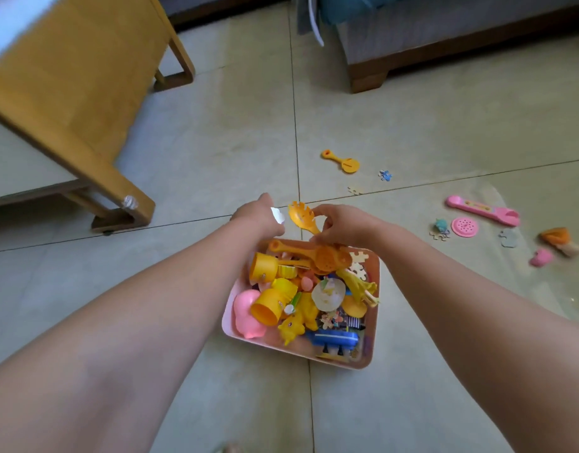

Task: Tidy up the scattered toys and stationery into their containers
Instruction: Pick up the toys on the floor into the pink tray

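1. Reaching over the far end of a pink box [369,361] at the lower centre of the frame, the right hand [340,225] grasps the handle of a yellow toy pasta fork [301,214], whose pronged head points up and left, above the box's far rim.
2. The left hand [257,215] sits just left of the fork and pinches a small white piece [277,214] at its fingertips.
3. The box stands on the tiled floor [216,152] and is heaped with toys: yellow cups [264,266], a pink pig [247,317], an orange strainer spoon [314,255], a blue piece [335,338] and pale puzzle pieces [359,264].
4. Scattered on the floor at centre right lie an orange spoon [342,161] and a blue puzzle piece [385,175]; farther right lie a pink toy utensil [482,210], a pink round disc [464,227] and a small pink toy [541,257].
5. A wooden table [75,93] fills the upper left, and a grey sofa [461,31] the upper right.
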`<state>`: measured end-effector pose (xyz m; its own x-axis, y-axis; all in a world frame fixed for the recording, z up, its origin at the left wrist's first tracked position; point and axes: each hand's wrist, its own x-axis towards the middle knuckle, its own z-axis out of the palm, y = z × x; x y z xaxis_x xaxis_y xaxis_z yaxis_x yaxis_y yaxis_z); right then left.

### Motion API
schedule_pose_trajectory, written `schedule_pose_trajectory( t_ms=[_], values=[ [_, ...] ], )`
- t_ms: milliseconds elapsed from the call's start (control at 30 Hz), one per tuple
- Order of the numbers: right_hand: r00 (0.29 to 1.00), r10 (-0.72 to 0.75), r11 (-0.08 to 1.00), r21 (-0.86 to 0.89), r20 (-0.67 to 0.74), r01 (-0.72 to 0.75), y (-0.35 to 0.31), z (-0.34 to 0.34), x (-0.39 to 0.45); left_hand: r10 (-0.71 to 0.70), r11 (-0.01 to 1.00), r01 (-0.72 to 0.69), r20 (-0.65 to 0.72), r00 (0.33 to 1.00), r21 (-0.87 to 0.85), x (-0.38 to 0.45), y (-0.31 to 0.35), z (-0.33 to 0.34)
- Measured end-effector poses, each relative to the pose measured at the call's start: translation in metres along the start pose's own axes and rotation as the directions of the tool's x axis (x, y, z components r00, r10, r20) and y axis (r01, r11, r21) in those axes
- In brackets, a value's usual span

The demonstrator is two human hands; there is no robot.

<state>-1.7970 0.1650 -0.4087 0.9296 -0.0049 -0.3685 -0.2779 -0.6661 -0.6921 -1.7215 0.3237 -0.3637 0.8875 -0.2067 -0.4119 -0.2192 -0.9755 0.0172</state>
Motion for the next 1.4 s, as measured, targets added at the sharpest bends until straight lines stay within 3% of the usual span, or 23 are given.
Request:
schedule_pose_trajectory(
  t_ms=[67,167,267,467,567,667,800,900,1033,1133,1300,1400],
  values=[
    [0.995,0.001,0.999,-0.046,0.098,0.003,-0.008,0.008,0.001,-0.037,0.996,0.029,0.091,0.995,0.084,-0.013,-0.005,-0.006],
    [0.96,0.047,0.998,0.022,0.277,-0.055,-0.01,0.018,0.001,-0.094,0.978,0.031,0.304,0.948,0.206,-0.025,-0.004,-0.01],
    [0.951,0.063,0.992,0.083,0.303,-0.092,-0.006,0.024,-0.003,-0.151,0.956,0.034,0.391,0.908,0.29,-0.028,0.0,-0.007],
    [0.997,0.01,0.997,0.072,-0.073,-0.004,0.006,0.012,-0.01,-0.154,0.927,0.066,0.214,0.965,0.368,-0.006,0.015,0.003],
    [0.977,0.076,0.978,0.205,-0.201,-0.034,0.027,-0.005,-0.017,-0.227,0.871,0.068,0.275,0.934,0.487,0.004,0.045,0.003],
    [0.915,0.228,0.949,0.287,-0.332,-0.132,0.061,-0.022,-0.026,-0.228,0.822,0.01,0.312,0.922,0.57,0.012,0.078,0.003],
    [0.758,0.414,0.906,0.306,-0.504,-0.292,0.121,-0.042,-0.041,-0.036,0.752,-0.148,0.265,0.964,0.642,0.011,0.136,0.005],
    [0.677,0.454,0.89,0.271,-0.579,-0.366,0.161,-0.055,-0.051,0.159,0.802,-0.251,0.21,0.965,0.542,0.016,0.173,0.024],
    [0.693,0.479,0.872,0.204,-0.539,-0.444,0.198,-0.068,-0.06,0.391,0.886,-0.41,0.13,0.911,0.214,0.025,0.2,0.052],
    [0.649,0.507,0.847,0.188,-0.567,-0.497,0.213,-0.067,-0.064,0.47,0.876,-0.481,0.158,0.868,0.033,0.029,0.214,0.068],
    [0.53,0.586,0.761,0.191,-0.613,-0.621,0.224,-0.063,-0.066,0.545,0.839,-0.532,0.157,0.824,-0.117,0.037,0.237,0.091],
    [0.528,0.632,0.728,0.202,-0.567,-0.655,0.227,-0.065,-0.066,0.557,0.83,-0.544,0.136,0.819,-0.124,0.034,0.252,0.106]
  ],
)
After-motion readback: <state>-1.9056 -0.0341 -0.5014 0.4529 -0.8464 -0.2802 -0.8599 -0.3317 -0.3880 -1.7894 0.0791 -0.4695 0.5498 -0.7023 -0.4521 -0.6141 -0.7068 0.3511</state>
